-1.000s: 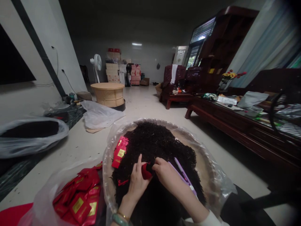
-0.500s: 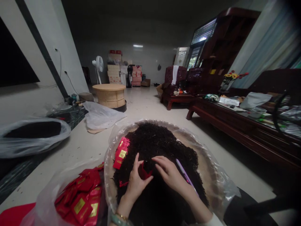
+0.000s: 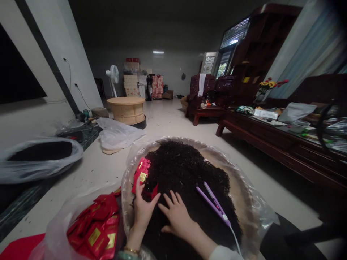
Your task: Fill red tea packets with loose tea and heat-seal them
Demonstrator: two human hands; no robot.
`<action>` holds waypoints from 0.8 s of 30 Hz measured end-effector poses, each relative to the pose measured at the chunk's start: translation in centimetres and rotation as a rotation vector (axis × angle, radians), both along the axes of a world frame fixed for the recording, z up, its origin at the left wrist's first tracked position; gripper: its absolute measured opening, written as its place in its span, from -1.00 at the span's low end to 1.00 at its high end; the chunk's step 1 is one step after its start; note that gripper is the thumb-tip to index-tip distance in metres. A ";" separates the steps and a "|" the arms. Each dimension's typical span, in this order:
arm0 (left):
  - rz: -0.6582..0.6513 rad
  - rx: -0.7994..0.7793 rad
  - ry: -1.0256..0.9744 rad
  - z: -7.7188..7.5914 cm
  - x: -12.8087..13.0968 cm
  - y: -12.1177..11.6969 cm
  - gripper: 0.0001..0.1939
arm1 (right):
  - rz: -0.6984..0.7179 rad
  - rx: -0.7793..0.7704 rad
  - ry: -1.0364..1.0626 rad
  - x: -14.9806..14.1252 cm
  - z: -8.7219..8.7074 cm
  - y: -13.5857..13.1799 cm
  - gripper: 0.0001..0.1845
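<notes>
Red pouch [image 3: 154, 190] handling is set up, from where I stand, on a broad round tray [image 3: 240, 195] lined with clear plastic. Most of the tray carries a heap of dark, leaf-like material [image 3: 187, 159]. Left of the tray, a translucent bag [image 3: 55, 225] contains red packets [image 3: 93, 234] with gold labels. Right hand [image 3: 176, 213]: palm down, fingers spread, on or just above the heap; no pinched item is visible. Left hand [image 3: 143, 209]: curved about the pouch, thumb against its near right edge, forefinger raised. A purple clamp tool [image 3: 211, 204] lies on the right of the heap, arms parted toward the far left, cord trailing toward the person. Flat red wrappers [image 3: 138, 173] lie at the tray's left edge, long axis running away from the person. Smallest is the pouch itself, within the left hand's curve at the heap's left side. Its dark mouth appears to face up and away from the palm; the hand covers too much to confirm its long axis. Step in hand, by my judgement: positioning the open pouch beside loose material. A next move would call for a steady, uncreased mouth.
</notes>
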State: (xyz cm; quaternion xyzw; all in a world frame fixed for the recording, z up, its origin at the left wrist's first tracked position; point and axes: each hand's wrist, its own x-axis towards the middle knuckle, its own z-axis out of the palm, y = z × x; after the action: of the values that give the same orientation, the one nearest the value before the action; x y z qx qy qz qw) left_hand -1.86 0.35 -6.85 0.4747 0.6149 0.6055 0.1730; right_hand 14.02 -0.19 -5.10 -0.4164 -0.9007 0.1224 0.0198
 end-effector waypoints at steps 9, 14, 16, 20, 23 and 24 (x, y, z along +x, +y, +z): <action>-0.015 -0.051 0.058 -0.9 0.2 0.0 -0.08 | 0.058 0.251 0.155 1.8 -2.3 -0.6 -0.88; -0.056 -0.082 0.101 -0.9 0.8 -0.3 -0.08 | -0.455 -0.079 1.082 3.6 -0.5 2.0 -0.80; -0.081 -0.096 0.106 -0.6 1.1 -0.4 -0.10 | -0.702 -0.275 1.443 4.0 0.0 3.0 -0.71; -0.170 -0.104 0.111 0.0 2.0 -0.6 -0.12 | -0.888 -0.584 1.875 5.2 0.2 4.6 -0.69; -0.233 -0.111 0.116 0.3 3.2 -0.7 -0.10 | -0.837 -0.600 1.948 6.1 0.6 5.3 -0.68; -0.250 -0.119 0.114 0.4 3.6 -0.7 -0.08 | -0.792 -0.575 1.925 6.3 0.9 5.3 -0.66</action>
State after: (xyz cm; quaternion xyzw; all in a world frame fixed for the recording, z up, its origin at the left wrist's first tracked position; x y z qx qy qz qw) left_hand 1.73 -0.30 -6.42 0.5703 0.5945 0.5138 0.2395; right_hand 20.29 5.15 -4.25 -0.3961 -0.2456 0.5901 0.6592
